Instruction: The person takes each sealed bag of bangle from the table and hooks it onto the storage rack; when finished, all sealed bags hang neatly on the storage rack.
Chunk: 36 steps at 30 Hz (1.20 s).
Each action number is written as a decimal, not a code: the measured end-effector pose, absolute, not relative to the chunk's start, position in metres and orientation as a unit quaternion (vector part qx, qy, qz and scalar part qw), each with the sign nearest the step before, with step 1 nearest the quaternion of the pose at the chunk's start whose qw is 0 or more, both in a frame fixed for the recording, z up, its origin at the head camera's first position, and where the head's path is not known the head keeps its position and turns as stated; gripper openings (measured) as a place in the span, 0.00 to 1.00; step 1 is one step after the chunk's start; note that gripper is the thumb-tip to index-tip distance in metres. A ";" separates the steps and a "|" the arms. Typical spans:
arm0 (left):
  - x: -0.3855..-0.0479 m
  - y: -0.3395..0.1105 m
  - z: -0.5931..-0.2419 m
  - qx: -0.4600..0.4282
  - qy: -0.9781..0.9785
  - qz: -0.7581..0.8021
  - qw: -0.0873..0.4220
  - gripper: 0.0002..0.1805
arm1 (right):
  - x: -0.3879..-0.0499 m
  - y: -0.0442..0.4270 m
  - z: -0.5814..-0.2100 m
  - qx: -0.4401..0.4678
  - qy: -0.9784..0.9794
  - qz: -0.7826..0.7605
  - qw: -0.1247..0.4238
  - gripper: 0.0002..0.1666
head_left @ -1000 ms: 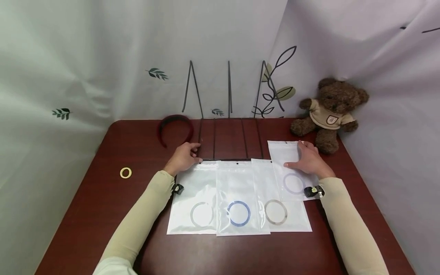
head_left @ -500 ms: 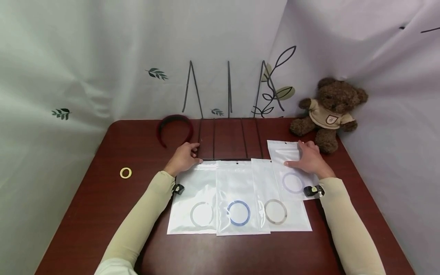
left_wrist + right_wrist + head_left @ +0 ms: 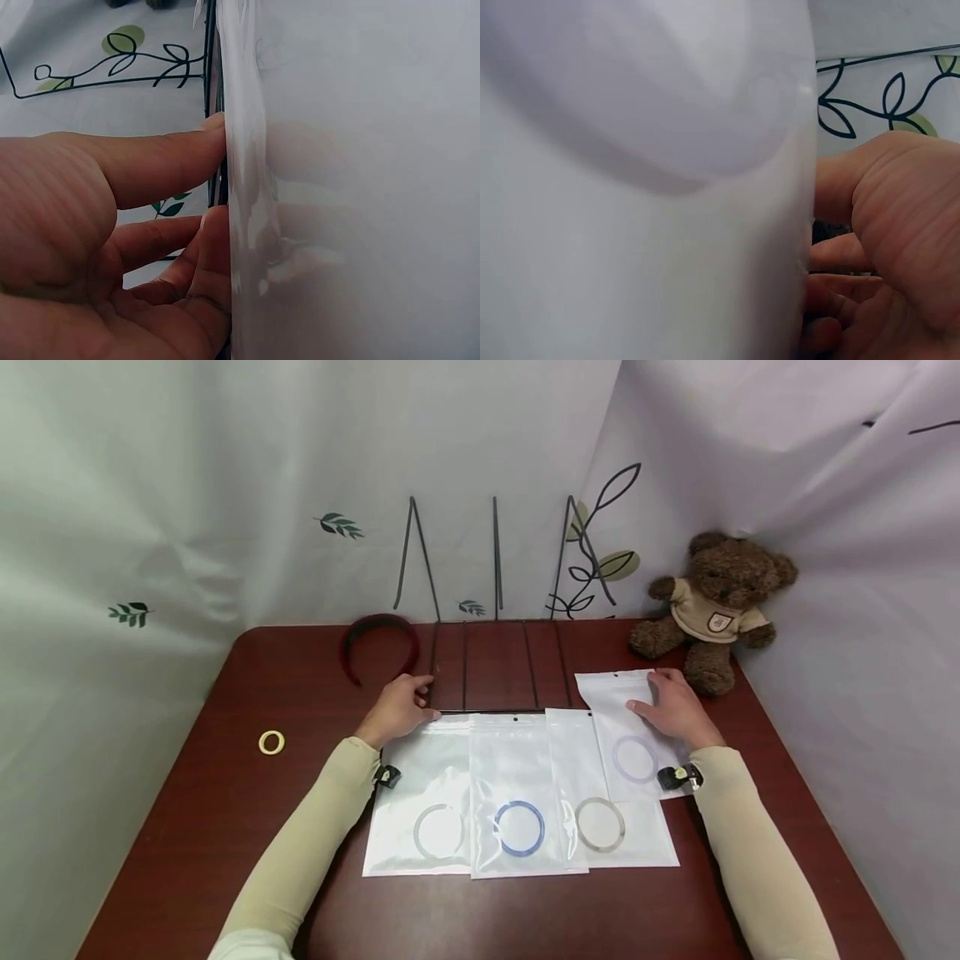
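Note:
Several white zip bags, each with a bangle, overlap in a row in the head view. From the left come a bag with a clear bangle (image 3: 439,831), a bag with a blue bangle (image 3: 520,828) and a bag with a brownish one (image 3: 600,824). My right hand (image 3: 677,706) pinches the upper right of the last zip bag (image 3: 618,693), which holds a lavender bangle (image 3: 635,759) and overlaps its neighbour. My left hand (image 3: 397,706) touches the top edge of the leftmost zip bag (image 3: 360,150), thumb and fingers apart. Its fingers lie beside the black wire rack (image 3: 495,709).
On the dark red table (image 3: 195,827) a pale yellow ring (image 3: 272,742) lies at the left. A dark red headband (image 3: 380,620) is at the back, left of the rack. A brown teddy bear (image 3: 712,602) sits at the back right against the curtain.
The lavender bangle's bag has bent, and its upper left corner has shifted slightly left under my right hand. My left hand stays where it was. The head view has tilted slightly.

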<state>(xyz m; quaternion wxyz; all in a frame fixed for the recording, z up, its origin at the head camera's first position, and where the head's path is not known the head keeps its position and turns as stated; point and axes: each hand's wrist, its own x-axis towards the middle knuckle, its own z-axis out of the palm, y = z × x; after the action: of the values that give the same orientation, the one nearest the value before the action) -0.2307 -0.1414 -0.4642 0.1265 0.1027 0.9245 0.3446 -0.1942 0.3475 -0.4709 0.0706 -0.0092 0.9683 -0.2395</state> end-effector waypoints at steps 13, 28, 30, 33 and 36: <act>-0.230 -0.142 -0.466 0.095 0.924 0.347 0.127 0.41 | -0.192 0.346 -0.473 0.005 0.964 -0.265 0.013 0.40; -0.229 -0.141 -0.461 0.084 0.922 0.350 0.146 0.42 | -0.184 0.347 -0.468 -0.020 0.969 -0.246 -0.011 0.22; -0.228 -0.141 -0.461 0.082 0.922 0.350 0.146 0.42 | -0.183 0.348 -0.468 -0.026 0.966 -0.257 -0.013 0.21; -0.228 -0.141 -0.460 0.079 0.922 0.351 0.144 0.42 | -0.182 0.350 -0.468 -0.033 0.961 -0.274 -0.032 0.20; -0.228 -0.141 -0.460 0.078 0.922 0.351 0.146 0.42 | -0.181 0.350 -0.467 -0.033 0.954 -0.294 -0.044 0.22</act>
<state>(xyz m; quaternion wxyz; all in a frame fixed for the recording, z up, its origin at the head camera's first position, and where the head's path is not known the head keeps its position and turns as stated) -0.2285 -0.1406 -0.4599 0.1458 0.0776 0.9216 0.3513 -0.1814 0.3503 -0.4670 -0.0441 -0.0331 0.9543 -0.2938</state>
